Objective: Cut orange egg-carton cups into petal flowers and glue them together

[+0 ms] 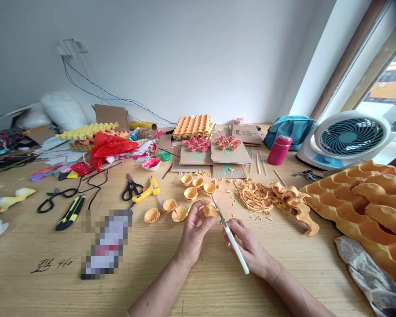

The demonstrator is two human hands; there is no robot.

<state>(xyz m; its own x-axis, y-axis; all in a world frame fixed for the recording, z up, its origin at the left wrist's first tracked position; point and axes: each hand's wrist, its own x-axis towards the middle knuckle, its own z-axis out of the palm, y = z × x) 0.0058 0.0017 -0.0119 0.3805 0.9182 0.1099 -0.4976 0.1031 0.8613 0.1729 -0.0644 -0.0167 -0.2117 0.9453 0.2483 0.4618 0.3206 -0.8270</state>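
Note:
My left hand (194,229) pinches a small orange egg-carton cup (210,212) between thumb and fingers. In my right hand (247,246) is a white-handled pair of scissors (233,246), its blades pointing up beside the cup's right edge. Whether the blades touch the cup I cannot tell. Just beyond my hands stand several cut egg-carton cups (190,193), some with petal-like edges. A heap of orange carton scraps (254,196) lies to their right, against a torn strip of egg carton (293,204).
Large orange egg trays (366,193) fill the right side, near a white fan (346,136) and a pink flask (280,149). Left are a yellow glue gun (148,191), black scissors (131,189) and a utility knife (71,212). Cardboard panels with red paper flowers (229,143) stand behind.

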